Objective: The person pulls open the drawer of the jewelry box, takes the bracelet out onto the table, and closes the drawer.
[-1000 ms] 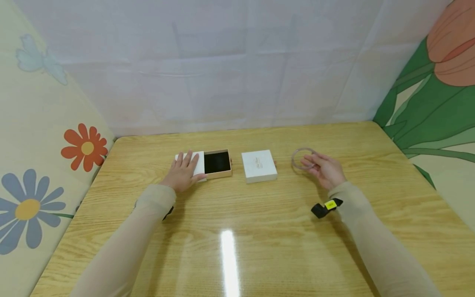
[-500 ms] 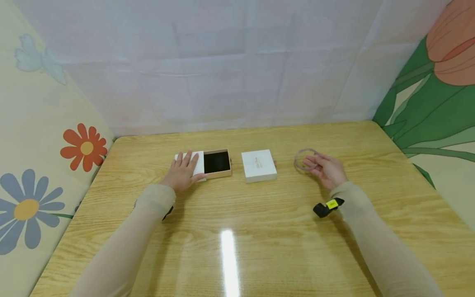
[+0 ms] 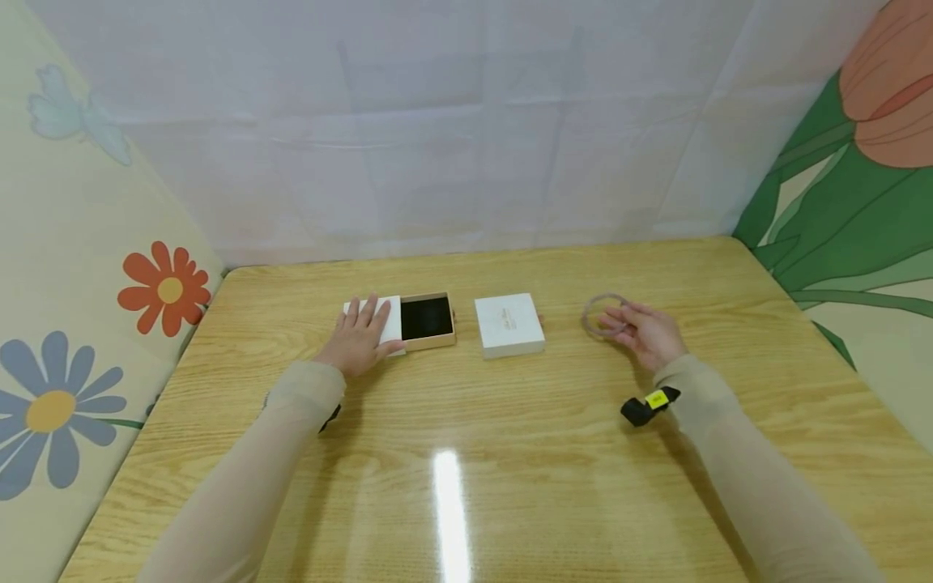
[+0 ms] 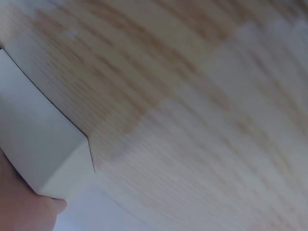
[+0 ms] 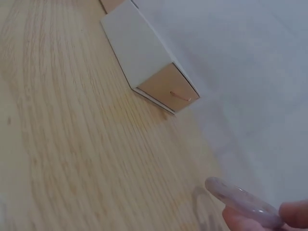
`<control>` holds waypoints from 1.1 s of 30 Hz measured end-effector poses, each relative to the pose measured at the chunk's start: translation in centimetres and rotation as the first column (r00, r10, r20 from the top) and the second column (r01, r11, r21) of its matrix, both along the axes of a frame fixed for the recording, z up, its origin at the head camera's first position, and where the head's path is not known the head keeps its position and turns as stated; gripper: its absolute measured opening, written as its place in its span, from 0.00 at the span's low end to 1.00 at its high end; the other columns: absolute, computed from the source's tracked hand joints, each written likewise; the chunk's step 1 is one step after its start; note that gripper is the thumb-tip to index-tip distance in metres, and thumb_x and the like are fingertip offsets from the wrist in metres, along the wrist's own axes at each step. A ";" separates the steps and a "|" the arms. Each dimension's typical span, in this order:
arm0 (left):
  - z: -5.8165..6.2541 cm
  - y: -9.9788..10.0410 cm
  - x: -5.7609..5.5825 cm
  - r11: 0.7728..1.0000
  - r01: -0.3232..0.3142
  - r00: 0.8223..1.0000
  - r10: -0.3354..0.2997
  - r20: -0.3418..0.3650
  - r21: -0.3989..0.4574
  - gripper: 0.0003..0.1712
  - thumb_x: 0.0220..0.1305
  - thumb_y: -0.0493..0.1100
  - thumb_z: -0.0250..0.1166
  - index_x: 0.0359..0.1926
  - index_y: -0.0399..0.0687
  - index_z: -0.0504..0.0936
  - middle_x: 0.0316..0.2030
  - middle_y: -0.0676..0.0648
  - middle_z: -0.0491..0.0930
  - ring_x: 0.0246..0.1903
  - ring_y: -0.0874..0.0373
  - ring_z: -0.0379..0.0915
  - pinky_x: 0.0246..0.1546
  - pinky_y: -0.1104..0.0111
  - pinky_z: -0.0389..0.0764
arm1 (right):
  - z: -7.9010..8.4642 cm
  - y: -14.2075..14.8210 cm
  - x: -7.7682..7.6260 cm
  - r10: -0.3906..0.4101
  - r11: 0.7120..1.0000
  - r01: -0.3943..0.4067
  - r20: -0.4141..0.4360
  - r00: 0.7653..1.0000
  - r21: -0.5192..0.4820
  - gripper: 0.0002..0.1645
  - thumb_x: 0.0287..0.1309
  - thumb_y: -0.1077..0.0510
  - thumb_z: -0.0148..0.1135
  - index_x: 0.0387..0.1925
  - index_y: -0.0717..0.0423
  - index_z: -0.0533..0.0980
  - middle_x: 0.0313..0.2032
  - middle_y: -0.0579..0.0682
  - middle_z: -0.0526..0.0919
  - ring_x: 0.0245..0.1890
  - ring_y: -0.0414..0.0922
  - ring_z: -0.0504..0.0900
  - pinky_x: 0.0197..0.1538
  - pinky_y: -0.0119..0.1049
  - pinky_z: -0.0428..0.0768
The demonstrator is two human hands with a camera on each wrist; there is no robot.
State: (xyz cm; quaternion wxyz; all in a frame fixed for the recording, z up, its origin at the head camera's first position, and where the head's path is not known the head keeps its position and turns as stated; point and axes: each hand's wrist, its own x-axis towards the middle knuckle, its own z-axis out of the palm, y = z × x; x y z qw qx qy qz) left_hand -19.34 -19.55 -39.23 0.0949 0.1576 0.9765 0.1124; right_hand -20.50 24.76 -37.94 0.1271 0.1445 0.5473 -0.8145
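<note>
In the head view my left hand (image 3: 355,340) lies flat with fingers spread on the white sleeve of a drawer box (image 3: 394,321). Its drawer (image 3: 427,317), tan-sided with a black lining, is pulled out to the right. The left wrist view shows a corner of the white sleeve (image 4: 41,130) with a fingertip at its edge. On the right, my right hand (image 3: 649,334) pinches a pale lilac bangle (image 3: 592,300) by its near side, off the table. Close up in the right wrist view, the bangle (image 5: 243,202) looks glossy and translucent.
A second white box (image 3: 509,325) with gold print stands closed between the hands; its tan drawer front (image 5: 169,88) has a small pull loop. The wood-grain table (image 3: 539,453) meets a white cloth backdrop (image 3: 466,146) behind and flower-printed panels at both sides.
My right hand has shifted slightly to the right, taking the bangle with it. The left hand and both boxes have stayed in place.
</note>
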 end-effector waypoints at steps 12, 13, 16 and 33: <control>0.1 0.0 0.2 1.000 0.011 1.000 -0.011 -0.012 0.001 0.45 0.75 0.58 0.49 0.75 0.33 0.42 0.74 0.29 0.34 0.70 0.28 0.25 0.67 0.39 0.36 | -0.6 0.4 -0.5 0.010 0.991 -0.005 -0.040 0.999 0.130 0.34 0.74 0.64 0.40 0.73 0.73 0.41 0.26 0.40 0.84 0.29 0.33 0.84 0.39 0.25 0.81; 0.1 0.0 0.2 1.000 0.010 1.000 -0.010 -0.009 0.003 0.45 0.75 0.58 0.48 0.75 0.33 0.42 0.74 0.29 0.34 0.71 0.29 0.25 0.67 0.39 0.36 | -0.6 0.4 -0.6 0.010 0.990 -0.003 -0.047 0.999 0.144 0.34 0.74 0.64 0.40 0.72 0.74 0.41 0.26 0.40 0.84 0.29 0.33 0.84 0.39 0.25 0.81; 0.1 0.0 0.2 1.000 0.010 1.000 -0.010 -0.006 0.005 0.45 0.75 0.58 0.48 0.75 0.33 0.41 0.74 0.29 0.34 0.71 0.29 0.24 0.67 0.39 0.35 | -0.9 0.6 -0.7 0.012 0.982 0.001 -0.068 0.998 0.188 0.34 0.74 0.65 0.41 0.71 0.77 0.43 0.25 0.40 0.84 0.29 0.33 0.84 0.38 0.25 0.81; 0.3 0.1 0.2 1.000 -0.002 1.000 0.002 0.002 0.004 0.45 0.74 0.59 0.48 0.76 0.34 0.41 0.74 0.30 0.33 0.71 0.29 0.24 0.67 0.40 0.35 | -1.5 2.3 -2.2 0.272 0.591 -0.119 -0.058 0.961 0.798 0.26 0.75 0.59 0.43 0.53 0.85 0.66 0.16 0.45 0.77 0.13 0.34 0.77 0.22 0.30 0.80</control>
